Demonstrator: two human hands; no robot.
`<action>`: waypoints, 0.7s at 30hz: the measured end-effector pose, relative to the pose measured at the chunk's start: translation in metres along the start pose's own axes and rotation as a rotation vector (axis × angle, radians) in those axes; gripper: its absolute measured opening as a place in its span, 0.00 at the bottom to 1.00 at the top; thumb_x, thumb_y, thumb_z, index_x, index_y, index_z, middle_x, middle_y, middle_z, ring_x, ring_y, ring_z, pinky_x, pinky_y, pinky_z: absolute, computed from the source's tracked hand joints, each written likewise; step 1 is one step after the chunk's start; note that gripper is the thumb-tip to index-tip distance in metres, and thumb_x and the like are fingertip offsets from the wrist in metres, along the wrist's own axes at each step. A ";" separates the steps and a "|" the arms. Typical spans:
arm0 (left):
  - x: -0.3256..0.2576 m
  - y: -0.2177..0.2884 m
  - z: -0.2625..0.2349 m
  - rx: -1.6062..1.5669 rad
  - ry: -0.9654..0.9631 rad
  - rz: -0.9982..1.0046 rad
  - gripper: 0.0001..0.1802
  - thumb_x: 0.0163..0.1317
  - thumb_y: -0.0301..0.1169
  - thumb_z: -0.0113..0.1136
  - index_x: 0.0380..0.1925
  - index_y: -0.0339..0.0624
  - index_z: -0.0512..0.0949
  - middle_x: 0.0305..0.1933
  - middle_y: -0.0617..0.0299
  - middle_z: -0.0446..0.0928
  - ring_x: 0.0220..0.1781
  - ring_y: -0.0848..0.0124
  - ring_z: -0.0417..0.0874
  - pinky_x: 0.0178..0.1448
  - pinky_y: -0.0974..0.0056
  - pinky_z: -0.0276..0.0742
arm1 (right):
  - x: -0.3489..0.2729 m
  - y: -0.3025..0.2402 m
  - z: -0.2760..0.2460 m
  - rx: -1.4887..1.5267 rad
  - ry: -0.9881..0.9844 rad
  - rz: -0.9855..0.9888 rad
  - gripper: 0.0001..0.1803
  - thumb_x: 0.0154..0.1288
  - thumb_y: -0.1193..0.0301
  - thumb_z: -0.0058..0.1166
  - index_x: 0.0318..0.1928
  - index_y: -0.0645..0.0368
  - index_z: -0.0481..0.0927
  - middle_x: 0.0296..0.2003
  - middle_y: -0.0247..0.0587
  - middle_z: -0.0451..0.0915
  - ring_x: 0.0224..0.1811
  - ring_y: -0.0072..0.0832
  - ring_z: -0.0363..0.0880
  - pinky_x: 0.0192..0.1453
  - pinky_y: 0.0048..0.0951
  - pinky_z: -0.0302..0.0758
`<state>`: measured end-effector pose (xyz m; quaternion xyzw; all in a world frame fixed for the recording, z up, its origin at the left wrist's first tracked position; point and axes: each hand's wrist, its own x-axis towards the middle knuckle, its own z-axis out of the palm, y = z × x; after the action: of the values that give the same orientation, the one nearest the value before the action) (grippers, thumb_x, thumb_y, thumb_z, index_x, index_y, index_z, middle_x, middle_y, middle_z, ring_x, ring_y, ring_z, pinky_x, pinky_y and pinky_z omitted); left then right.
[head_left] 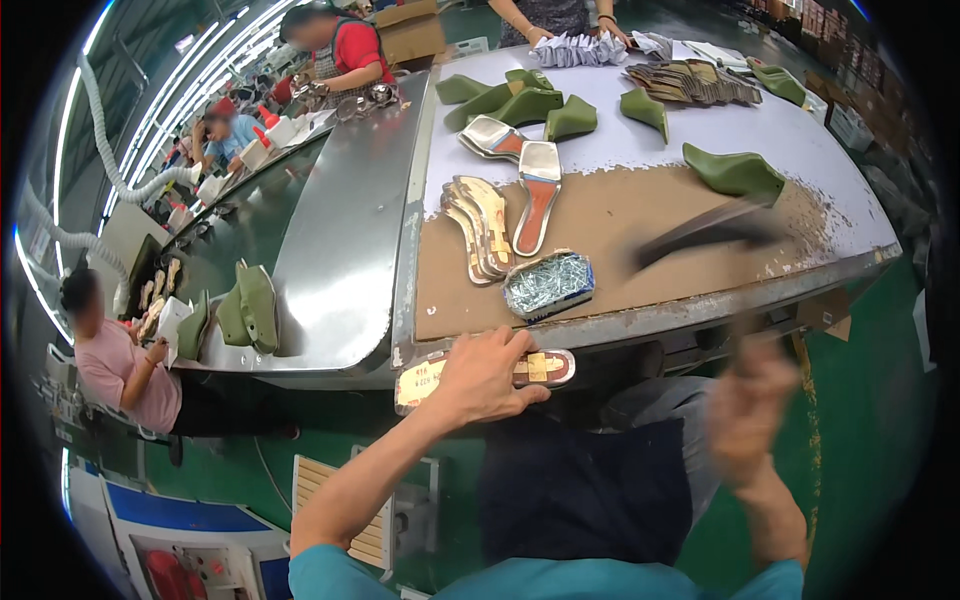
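At the near edge of the workbench, my left hand [485, 375] is closed around a shoe insole [418, 388], which has a cream patch at one end, tape and a brown part at the other. Whether a last is under it is hidden. My right hand [752, 395], smeared by motion, grips a hammer [705, 238] raised over the right of the bench. Just beyond my left hand stands an open box of nails [548, 285]. Behind that lie a stack of taped insoles [478, 230] and silver-and-orange sole pieces [540, 190].
Several green shoe lasts [515, 100] lie farther back, one [733, 172] at the right. Brown board [620, 215] covers the bench's near part. A metal counter [335, 230] adjoins at left, holding more lasts [248, 310]. Co-workers sit at left; another person's hands [540, 36] work at the far edge.
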<state>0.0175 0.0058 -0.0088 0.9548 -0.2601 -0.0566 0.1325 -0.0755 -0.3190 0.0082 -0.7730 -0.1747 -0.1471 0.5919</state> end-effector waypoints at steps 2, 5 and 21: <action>0.002 0.000 -0.004 0.012 -0.031 -0.002 0.32 0.55 0.57 0.72 0.50 0.48 0.76 0.45 0.57 0.78 0.53 0.56 0.81 0.54 0.49 0.71 | 0.008 -0.002 0.033 -0.339 -0.355 0.280 0.25 0.70 0.74 0.61 0.66 0.55 0.74 0.43 0.55 0.85 0.41 0.50 0.86 0.43 0.40 0.83; 0.003 -0.003 0.001 -0.018 0.025 -0.012 0.33 0.54 0.57 0.72 0.50 0.47 0.77 0.45 0.57 0.78 0.54 0.56 0.81 0.55 0.49 0.71 | 0.025 -0.015 0.022 -0.365 -0.271 0.093 0.25 0.69 0.75 0.62 0.66 0.56 0.75 0.50 0.57 0.85 0.51 0.48 0.86 0.51 0.37 0.83; -0.004 0.001 0.003 -0.023 0.028 -0.027 0.34 0.54 0.56 0.73 0.51 0.44 0.78 0.47 0.56 0.79 0.55 0.56 0.81 0.58 0.50 0.70 | 0.000 -0.006 0.025 0.015 0.059 0.334 0.27 0.73 0.79 0.56 0.69 0.61 0.67 0.63 0.57 0.78 0.65 0.43 0.80 0.65 0.36 0.77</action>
<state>0.0132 0.0062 -0.0108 0.9573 -0.2444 -0.0482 0.1465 -0.0779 -0.2931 0.0072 -0.7821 -0.0274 -0.0680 0.6188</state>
